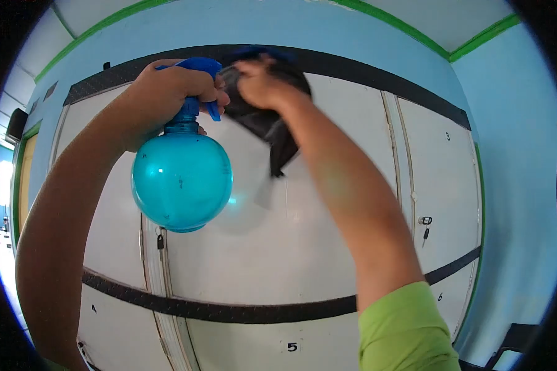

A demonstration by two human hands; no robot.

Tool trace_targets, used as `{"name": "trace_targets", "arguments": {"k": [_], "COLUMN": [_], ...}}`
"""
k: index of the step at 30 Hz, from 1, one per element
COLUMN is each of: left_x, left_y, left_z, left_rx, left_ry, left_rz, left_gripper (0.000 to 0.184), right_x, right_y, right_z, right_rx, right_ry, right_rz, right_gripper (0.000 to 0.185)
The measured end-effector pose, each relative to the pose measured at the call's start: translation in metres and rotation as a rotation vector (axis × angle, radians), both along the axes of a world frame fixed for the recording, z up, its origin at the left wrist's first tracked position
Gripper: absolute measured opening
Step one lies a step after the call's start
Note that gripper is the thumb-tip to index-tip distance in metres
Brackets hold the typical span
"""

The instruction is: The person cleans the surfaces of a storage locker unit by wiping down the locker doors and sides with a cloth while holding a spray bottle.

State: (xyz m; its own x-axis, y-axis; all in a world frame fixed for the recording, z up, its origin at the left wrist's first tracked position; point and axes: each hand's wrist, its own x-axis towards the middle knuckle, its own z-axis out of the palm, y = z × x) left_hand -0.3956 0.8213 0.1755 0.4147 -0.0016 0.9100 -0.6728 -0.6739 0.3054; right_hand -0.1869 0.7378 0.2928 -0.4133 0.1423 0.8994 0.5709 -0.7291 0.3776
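A round, translucent blue spray bottle (182, 179) hangs upright from my left hand (167, 89), whose fingers wrap round its blue trigger head. To the right of it, my right hand (260, 83) is on a dark cloth (266, 127) high up at the white locker door (241, 260). Motion blurs that hand and the cloth's upper part, where some blue shows. The cloth's lower corner dangles down over the door. A light-green sleeve covers my right upper arm.
Black trim strips (229, 310) run across the lockers. Keys (426, 235) hang from a lock on door 3, and a small black lock or key (161, 240) from another at left. Blue walls (507, 154) flank the lockers. A dark piece of furniture (517, 340) stands at lower right.
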Motion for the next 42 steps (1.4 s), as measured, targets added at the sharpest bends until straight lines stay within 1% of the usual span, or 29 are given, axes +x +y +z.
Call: {"name": "trace_targets", "arguments": {"k": [1, 2, 3, 5, 6, 9, 12, 13, 14, 16, 18, 20, 22, 23, 24, 25, 26, 28, 29, 30, 32, 34, 35, 36, 38, 39, 40, 41, 42], "left_x": [-0.002, -0.005, -0.007, -0.017, -0.021, -0.032, -0.046, -0.052, -0.059, -0.07, -0.078, -0.088, -0.098, -0.102, -0.109, -0.115, -0.12, -0.123, -0.122, -0.118, -0.112, -0.104, -0.098, -0.092, -0.085, -0.093, -0.094, -0.094, -0.094], "left_y": [-0.001, -0.001, -0.001, 0.004, 0.01, 0.023, 0.035, 0.041, 0.046, 0.056, 0.074, 0.092, 0.103, 0.107, 0.113, 0.119, 0.123, 0.131, 0.138, 0.14, 0.138, 0.132, 0.128, 0.127, 0.132, 0.121, 0.12, 0.12, 0.119], "left_z": [-0.007, -0.012, -0.017, -0.026, -0.031, -0.045, -0.053, -0.055, -0.055, -0.055, -0.054, -0.058, -0.063, -0.065, -0.069, -0.073, -0.077, -0.083, -0.084, -0.085, -0.085, -0.084, -0.084, -0.085, -0.088, -0.091, -0.095, -0.101, -0.106], "left_rx": [-0.01, -0.015, -0.013, -0.074, -0.092, -0.089, -0.034, -0.033, -0.045, 0.115, 0.19, 0.27, 0.221, 0.21, 0.065, -0.078, -0.072, -0.077, -0.072, -0.061, -0.09, -0.071, -0.071, -0.054, -0.015, -0.048, -0.049, -0.064, -0.077], "left_ry": [-0.013, -0.028, -0.028, 0.015, 0.009, 0.05, 0.032, 0.038, 0.036, 0.04, 0.033, 0.019, 0.071, 0.086, 0.105, 0.126, 0.122, 0.067, 0.055, 0.06, 0.04, 0.044, 0.043, 0.05, 0.053, 0.142, 0.145, 0.172, 0.201], "left_rz": [0.007, 0.009, 0.008, 0.004, 0.014, 0.071, 0.205, 0.224, 0.241, 0.338, 0.441, 0.519, 0.473, 0.45, 0.395, 0.34, 0.328, 0.313, 0.254, 0.228, 0.239, 0.213, 0.207, 0.186, 0.085, 0.05, 0.044, 0.042, 0.042], "left_gripper": [0.035, 0.036, 0.036, 0.037, 0.037, 0.038, 0.036, 0.036, 0.036, 0.036, 0.036, 0.035, 0.035, 0.035, 0.036, 0.036, 0.036, 0.038, 0.038, 0.038, 0.038, 0.038, 0.039, 0.039, 0.04, 0.046, 0.046, 0.045, 0.044], "right_x": [0.043, 0.037, 0.104, 0.094, 0.109, 0.059, 0.028, 0.021, -0.001, -0.031, -0.062, -0.078, -0.074, -0.07, -0.072, -0.075, -0.075, -0.065, -0.059, -0.06, -0.062, -0.045, -0.045, -0.039, -0.049, -0.042, -0.032, -0.021, 0.018], "right_y": [-0.02, -0.071, -0.114, -0.205, -0.228, -0.18, -0.092, -0.056, -0.02, 0.055, 0.115, 0.159, 0.167, 0.162, 0.154, 0.143, 0.133, 0.121, 0.122, 0.119, 0.113, 0.116, 0.112, 0.101, 0.089, 0.07, 0.04, 0.006, -0.025], "right_z": [0.038, 0.017, 0.046, 0.009, 0.007, -0.007, 0.006, 0.018, 0.018, 0.017, 0.005, -0.031, -0.057, -0.072, -0.09, -0.111, -0.128, -0.15, -0.141, -0.128, -0.095, -0.066, -0.064, -0.073, -0.12, -0.134, -0.135, -0.13, -0.126], "right_rx": [-0.036, 0.08, 0.185, 0.4, 0.506, 0.596, 0.388, 0.337, 0.258, 0.092, -0.255, -0.322, -0.291, -0.374, -0.458, -0.548, -0.642, -0.861, -0.877, -0.871, -0.564, -0.169, -0.03, -0.015, -0.291, -0.351, -0.347, -0.239, -0.008], "right_ry": [-0.034, 0.115, -0.089, 0.319, 0.49, 0.645, 0.518, 0.488, 0.445, 0.336, 0.28, 0.173, -0.283, -0.272, -0.264, -0.342, -0.422, -0.363, -0.399, -0.382, -0.271, -0.135, -0.109, -0.101, -0.089, -0.109, -0.178, -0.075, -0.17], "right_rz": [0.065, 0.072, -0.057, -0.186, -0.084, -0.003, -0.045, -0.142, -0.094, -0.015, 0.105, 0.145, -0.026, 0.004, 0.036, 0.07, 0.104, 0.155, 0.11, 0.086, -0.017, 0.052, 0.002, -0.02, -0.06, 0.017, 0.026, -0.049, -0.124], "right_gripper": [0.042, 0.041, 0.043, 0.052, 0.054, 0.056, 0.057, 0.054, 0.051, 0.049, 0.05, 0.047, 0.042, 0.043, 0.047, 0.041, 0.036, 0.038, 0.041, 0.041, 0.053, 0.053, 0.054, 0.054, 0.056, 0.053, 0.05, 0.046, 0.046]}}
